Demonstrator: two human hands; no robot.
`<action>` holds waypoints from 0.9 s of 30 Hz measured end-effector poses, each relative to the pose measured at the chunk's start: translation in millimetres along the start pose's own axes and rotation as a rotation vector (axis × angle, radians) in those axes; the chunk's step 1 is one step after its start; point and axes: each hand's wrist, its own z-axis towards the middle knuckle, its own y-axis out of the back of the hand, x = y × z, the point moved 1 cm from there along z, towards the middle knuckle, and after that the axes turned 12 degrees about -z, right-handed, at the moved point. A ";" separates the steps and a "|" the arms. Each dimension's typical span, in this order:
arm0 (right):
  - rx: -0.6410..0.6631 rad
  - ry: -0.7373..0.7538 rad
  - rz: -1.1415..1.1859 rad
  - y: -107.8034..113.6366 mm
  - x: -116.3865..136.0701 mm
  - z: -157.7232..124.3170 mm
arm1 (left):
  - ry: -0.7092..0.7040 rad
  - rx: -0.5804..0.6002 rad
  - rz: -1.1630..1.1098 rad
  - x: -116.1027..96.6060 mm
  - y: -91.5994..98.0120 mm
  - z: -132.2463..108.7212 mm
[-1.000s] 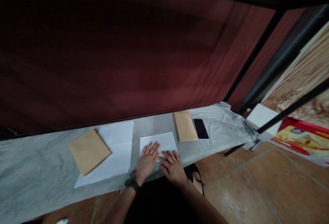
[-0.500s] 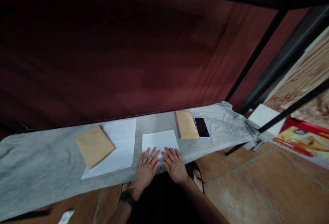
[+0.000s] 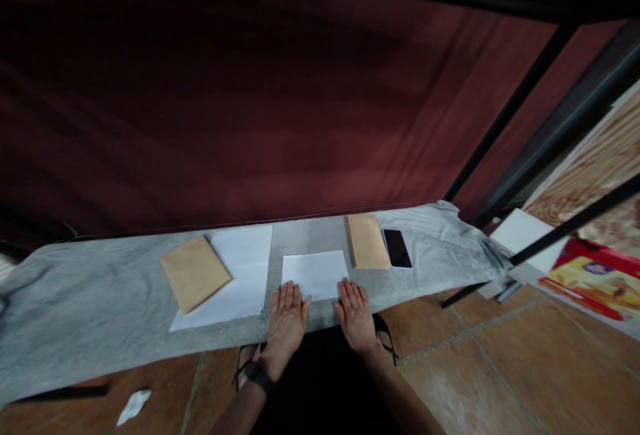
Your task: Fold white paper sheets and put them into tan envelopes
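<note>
A folded white sheet of paper (image 3: 315, 273) lies on the grey cloth-covered table (image 3: 75, 315) right in front of me. My left hand (image 3: 287, 318) lies flat, fingers out, with its fingertips on the sheet's near left edge. My right hand (image 3: 357, 314) is also flat and open, fingertips at the sheet's near right corner. Neither hand holds anything. A black band circles my left wrist.
To the left, a brown envelope (image 3: 195, 272) rests on a larger white sheet (image 3: 239, 278). To the right lie a second brown envelope (image 3: 368, 241) and a black phone (image 3: 397, 248). A dark red curtain hangs behind. A crumpled white scrap (image 3: 133, 406) lies on the tiled floor.
Both hands have slid back from the middle of the folded sheet to its near edge and spread apart toward its two corners. The camera view has shifted slightly.
</note>
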 end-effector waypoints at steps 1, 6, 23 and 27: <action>-0.003 0.002 -0.008 -0.6 0.2 -0.2 | 0.003 0.029 -0.013 -8.2 -1.9 7.7; -0.051 0.030 -0.066 -5.3 -1.6 -1.2 | -0.050 0.186 -0.048 -43.7 -16.6 50.8; 0.025 -0.093 0.003 7.7 3.5 24.7 | 0.186 -0.057 0.035 20.3 -15.8 66.5; 0.084 -0.071 0.165 4.9 17.3 64.7 | 0.195 -0.055 0.010 18.1 -14.1 67.0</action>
